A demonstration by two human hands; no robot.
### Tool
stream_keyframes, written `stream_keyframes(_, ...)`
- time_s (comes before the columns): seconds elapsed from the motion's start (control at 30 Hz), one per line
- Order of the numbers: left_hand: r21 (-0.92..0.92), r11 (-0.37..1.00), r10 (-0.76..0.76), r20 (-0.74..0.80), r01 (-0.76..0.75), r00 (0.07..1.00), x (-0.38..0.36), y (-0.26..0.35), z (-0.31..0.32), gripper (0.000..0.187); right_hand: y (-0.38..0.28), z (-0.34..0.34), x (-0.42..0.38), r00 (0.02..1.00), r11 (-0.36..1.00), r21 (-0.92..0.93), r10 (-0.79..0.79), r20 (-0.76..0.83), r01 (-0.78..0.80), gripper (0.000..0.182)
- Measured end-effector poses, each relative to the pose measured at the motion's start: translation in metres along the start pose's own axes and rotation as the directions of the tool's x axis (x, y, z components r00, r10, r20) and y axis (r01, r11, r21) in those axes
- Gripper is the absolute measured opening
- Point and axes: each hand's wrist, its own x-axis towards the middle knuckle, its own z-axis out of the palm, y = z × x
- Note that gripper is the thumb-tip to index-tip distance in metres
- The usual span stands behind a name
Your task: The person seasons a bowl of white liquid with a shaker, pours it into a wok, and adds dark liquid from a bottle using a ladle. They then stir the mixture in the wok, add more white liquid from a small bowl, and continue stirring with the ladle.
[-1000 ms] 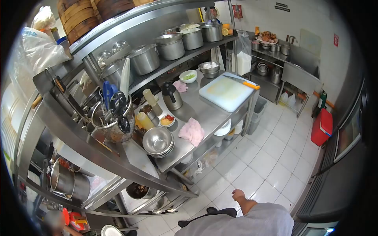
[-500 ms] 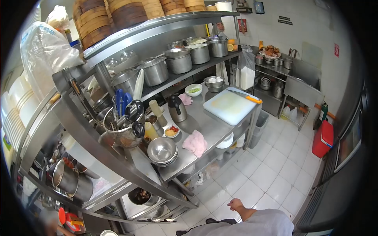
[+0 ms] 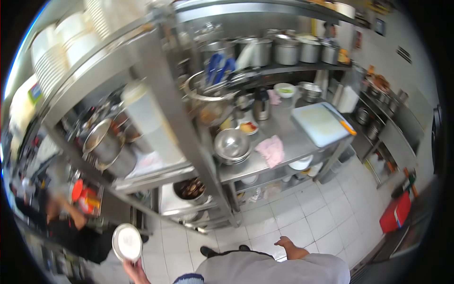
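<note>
My left hand (image 3: 134, 270) grips the edge of a round metal bowl (image 3: 116, 238) at the lower left. A smooth white substance (image 3: 128, 241) fills it; what it is I cannot make out. My right hand (image 3: 285, 241) hangs over the tiled floor in front of my grey shirt, holding nothing, with its fingers loosely stretched. Nearest ahead of that hand, on the steel counter (image 3: 239, 174), are a pink cloth (image 3: 270, 151) and a stack of metal bowls (image 3: 232, 146), both out of its reach.
A steel shelf post (image 3: 177, 109) rises between the counter and the left shelves. A white cutting board (image 3: 318, 124) bears an orange-handled knife (image 3: 347, 127). At left stands a person in black (image 3: 71, 232). A red cooler (image 3: 396, 213) sits on the floor at right.
My view has swung left, so the counter appears further right. The bowl in my left hand, barely visible at the bottom before, now shows fully. The person in black has come into view.
</note>
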Motion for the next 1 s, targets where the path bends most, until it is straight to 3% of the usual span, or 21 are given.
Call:
stream_keyframes(0.07,-0.029,0.995,-0.099,-0.137,0.096,0.986,0.004,0.001,-0.015,0.044,0.003,0.006,0.007,0.999,0.997,-0.067,-0.032,0.038,0.034,0.070)
stream_keyframes(0.17,-0.052,0.995,-0.094,-0.144,0.087,0.985,-0.021,0.018,0.007,0.042,0.004,0.019,0.014,0.994,0.990,-0.094,-0.099,0.039,0.102,0.056)
stream_keyframes(0.37,-0.016,0.996,-0.091,-0.173,0.089,0.981,-0.018,0.025,-0.006,0.036,-0.009,0.031,0.014,0.991,0.991,-0.018,-0.131,0.040,0.131,0.048)
stream_keyframes(0.63,-0.031,0.993,-0.121,-0.152,0.118,0.981,0.014,0.029,-0.048,0.038,-0.035,0.056,-0.001,0.988,0.983,-0.110,-0.151,-0.007,0.150,0.038)
stream_keyframes(0.73,-0.024,0.992,-0.126,-0.139,0.123,0.982,0.028,0.027,-0.066,0.037,-0.069,0.064,-0.019,0.989,0.980,-0.195,-0.020,0.145,0.049,0.036)
stream_keyframes(0.8,0.012,0.991,-0.132,-0.127,0.135,0.983,0.036,0.027,-0.080,0.036,-0.062,0.099,0.000,0.944,0.925,-0.185,-0.320,0.086,0.331,0.038)
stream_keyframes(0.87,-0.003,0.990,-0.141,-0.115,0.141,0.983,0.037,0.039,-0.073,0.034,-0.083,0.113,-0.011,0.937,0.936,-0.046,-0.346,0.054,0.349,0.041)
stream_keyframes(0.93,-0.011,0.987,-0.159,-0.110,0.159,0.981,0.046,0.036,-0.087,0.031,-0.143,0.111,-0.055,0.993,0.976,0.214,-0.071,0.099,0.049,0.046)
stream_keyframes(1.0,0.026,0.982,-0.184,-0.077,0.187,0.980,0.054,0.036,-0.101,0.024,-0.178,0.122,-0.071,0.989,0.986,0.156,-0.071,0.129,0.051,0.052)
